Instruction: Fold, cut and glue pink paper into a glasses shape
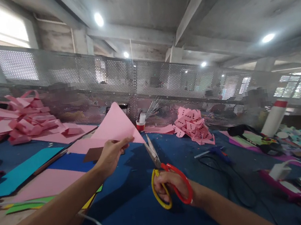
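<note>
My left hand (114,154) pinches the lower edge of a pink sheet (115,123), which stands up in a peaked shape beyond the fingers. In my right hand (173,183) is a pair of scissors (153,154) with one red and one yellow handle. Their blades point up and away from me, a little apart, with the tips close to the sheet's right corner. Whether the blades touch the sheet I cannot tell. Below both hands spreads a dark blue mat (138,213).
Pink strips (29,116) pile up at the far left, and dotted pink pieces (192,125) heap at the back. A blue glue gun (220,153) with its cord lies right of the scissors. Turquoise sheet (28,170) is at left. A perforated metal screen (122,79) borders the table's back.
</note>
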### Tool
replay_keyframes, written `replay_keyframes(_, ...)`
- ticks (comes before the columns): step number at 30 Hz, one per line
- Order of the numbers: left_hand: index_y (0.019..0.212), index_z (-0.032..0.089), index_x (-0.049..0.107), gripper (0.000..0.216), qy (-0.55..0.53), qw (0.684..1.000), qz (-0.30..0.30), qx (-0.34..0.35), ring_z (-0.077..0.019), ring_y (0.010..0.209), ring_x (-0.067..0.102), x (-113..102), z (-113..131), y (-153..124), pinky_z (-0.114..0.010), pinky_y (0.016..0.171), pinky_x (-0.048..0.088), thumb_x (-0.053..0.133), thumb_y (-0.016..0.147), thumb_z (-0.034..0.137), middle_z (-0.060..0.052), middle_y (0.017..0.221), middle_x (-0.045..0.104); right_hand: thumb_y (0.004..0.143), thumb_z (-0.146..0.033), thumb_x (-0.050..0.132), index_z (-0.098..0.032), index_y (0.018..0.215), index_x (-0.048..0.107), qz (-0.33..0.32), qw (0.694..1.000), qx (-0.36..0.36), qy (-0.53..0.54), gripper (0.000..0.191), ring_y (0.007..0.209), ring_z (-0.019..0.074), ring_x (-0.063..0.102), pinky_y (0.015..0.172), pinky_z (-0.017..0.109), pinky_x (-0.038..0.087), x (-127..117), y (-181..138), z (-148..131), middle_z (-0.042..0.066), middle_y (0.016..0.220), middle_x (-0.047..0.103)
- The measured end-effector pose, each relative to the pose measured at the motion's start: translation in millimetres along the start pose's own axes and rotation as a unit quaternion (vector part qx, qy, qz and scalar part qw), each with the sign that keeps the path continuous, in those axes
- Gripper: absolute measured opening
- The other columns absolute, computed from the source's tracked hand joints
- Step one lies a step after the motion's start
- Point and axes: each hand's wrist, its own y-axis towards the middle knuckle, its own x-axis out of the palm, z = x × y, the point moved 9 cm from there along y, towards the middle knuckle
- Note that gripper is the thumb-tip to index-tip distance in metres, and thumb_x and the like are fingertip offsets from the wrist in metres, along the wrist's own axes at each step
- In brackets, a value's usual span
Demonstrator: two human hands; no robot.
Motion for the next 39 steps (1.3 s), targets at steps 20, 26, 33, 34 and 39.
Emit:
replay_keyframes(20, 0.069, 0.013, 0.072, 0.028, 0.03, 0.999, -0.013, 0.003, -0.0145, 0.065, 0.051, -3.0, -10.6, 8.3, -0.027, 0.062, 0.042, 0.085, 0.062, 0.037, -0.003, 0.068, 0.06, 0.082, -0.042, 0.057, -0.017, 0.062, 0.046, 0.022, 1.0, 0.005, -0.021, 0.034, 0.042, 0.0054, 0.042, 0.045, 0.02, 0.033, -12.0, 1.9, 8.8, -0.004, 0.057, 0.043)
replay_keyframes(26, 0.07, 0.013, 0.072, 0.028, 0.024, 1.0, -0.014, -0.006, -0.0144, 0.067, 0.052, -2.3, -12.4, 8.9, -0.028, 0.065, 0.042, 0.085, 0.061, 0.036, -0.003, 0.069, 0.06, 0.082, -0.043, 0.057, -0.017, 0.063, 0.044, 0.02, 1.0, 0.01, -0.01, 0.035, 0.041, 0.0044, 0.041, 0.044, 0.02, 0.031, -10.3, 1.9, 9.3, -0.005, 0.056, 0.043)
replay_keyframes(33, 0.069, 0.013, 0.07, 0.026, 0.002, 1.0, -0.004, -0.014, -0.0151, 0.067, 0.054, -1.8, -11.6, 7.3, -0.029, 0.066, 0.043, 0.086, 0.056, 0.029, -0.003, 0.069, 0.063, 0.082, -0.044, 0.057, -0.018, 0.062, 0.043, 0.03, 0.999, 0.017, -0.02, 0.036, 0.039, 0.0036, 0.039, 0.042, 0.019, 0.028, -12.4, 1.2, 11.2, -0.006, 0.054, 0.041)
replay_keyframes(34, 0.069, 0.013, 0.071, 0.026, -0.001, 1.0, -0.003, -0.015, -0.0154, 0.067, 0.055, -1.4, -11.5, 7.0, -0.029, 0.066, 0.043, 0.086, 0.056, 0.029, -0.003, 0.07, 0.063, 0.082, -0.043, 0.057, -0.018, 0.061, 0.043, 0.029, 0.999, 0.017, -0.02, 0.036, 0.039, 0.0038, 0.039, 0.042, 0.019, 0.028, -12.1, 1.2, 10.9, -0.006, 0.054, 0.041)
replay_keyframes(39, 0.072, 0.013, 0.072, 0.027, -0.012, 1.0, 0.007, -0.005, -0.0166, 0.069, 0.058, 0.4, -6.0, 4.0, -0.029, 0.065, 0.044, 0.087, 0.055, 0.029, -0.005, 0.073, 0.067, 0.083, -0.04, 0.056, -0.017, 0.061, 0.043, 0.022, 1.0, 0.008, -0.017, 0.034, 0.041, 0.0042, 0.04, 0.044, 0.02, 0.028, -8.2, 0.4, 6.6, -0.005, 0.055, 0.041)
